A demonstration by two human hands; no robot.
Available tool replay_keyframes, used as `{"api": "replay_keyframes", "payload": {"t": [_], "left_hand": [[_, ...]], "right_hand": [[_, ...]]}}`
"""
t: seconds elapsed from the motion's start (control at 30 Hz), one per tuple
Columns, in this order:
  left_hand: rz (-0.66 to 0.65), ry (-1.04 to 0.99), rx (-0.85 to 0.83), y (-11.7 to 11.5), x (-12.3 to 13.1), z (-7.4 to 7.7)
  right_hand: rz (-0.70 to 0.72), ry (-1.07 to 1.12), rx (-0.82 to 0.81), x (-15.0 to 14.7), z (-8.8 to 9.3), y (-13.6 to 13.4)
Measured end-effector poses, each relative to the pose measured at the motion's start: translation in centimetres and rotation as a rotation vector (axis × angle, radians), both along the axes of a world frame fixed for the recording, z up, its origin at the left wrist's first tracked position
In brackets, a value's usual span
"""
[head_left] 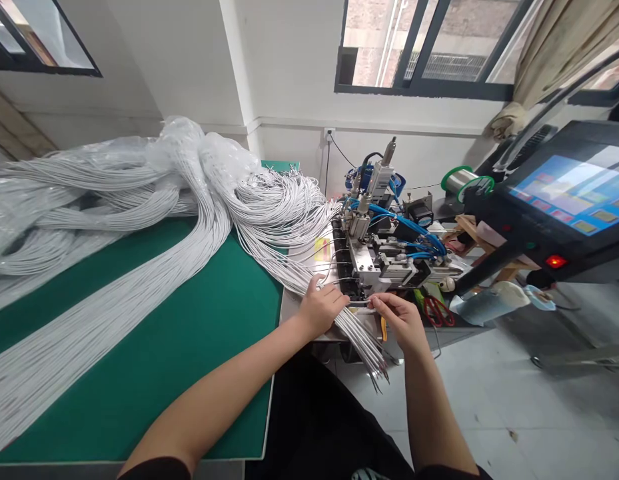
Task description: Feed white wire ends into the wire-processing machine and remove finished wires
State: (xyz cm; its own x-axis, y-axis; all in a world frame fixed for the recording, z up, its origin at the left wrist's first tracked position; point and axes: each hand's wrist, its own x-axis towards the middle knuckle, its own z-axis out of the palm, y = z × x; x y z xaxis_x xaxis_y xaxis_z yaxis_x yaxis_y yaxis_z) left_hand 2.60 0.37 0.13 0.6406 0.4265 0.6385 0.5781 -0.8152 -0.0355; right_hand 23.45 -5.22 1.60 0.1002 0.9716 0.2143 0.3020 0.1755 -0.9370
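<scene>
My left hand lies closed over a bundle of thin white cables, whose loose ends fan out below it. Just right of it, my right hand pinches a single white cable between thumb and fingertips. That cable stretches between both hands, along the near end of a benchtop machine with metal cylinders and blue air hoses. Several other cable ends reach into the machine's black slotted edge. The left fingertips are partly hidden from view.
More white cable bundles, partly in plastic, spread over the green tabletop. A touchscreen stands at right. A wire spool is behind the machine. Red-handled scissors and a bluish-white roll lie right of my right hand.
</scene>
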Motion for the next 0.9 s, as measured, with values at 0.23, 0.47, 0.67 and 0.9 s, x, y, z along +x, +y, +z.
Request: {"api": "replay_keyframes", "payload": {"t": [0.23, 0.47, 0.67, 0.9], "left_hand": [[-0.008, 0.000, 0.012, 0.1, 0.1, 0.0], [0.017, 0.046, -0.060, 0.1, 0.1, 0.1], [0.025, 0.067, -0.124, 0.1, 0.0, 0.1], [0.020, 0.076, -0.159, 0.2, 0.1, 0.0]], "right_hand": [[-0.066, -0.349, 0.046, 1.6, -0.8, 0.8], [-0.072, -0.400, 0.073, 1.4, -2.1, 1.9], [0.027, -0.204, -0.007, 1.7, -3.5, 3.1], [0.069, 0.164, -0.147, 1.6, -5.5, 4.1]]}}
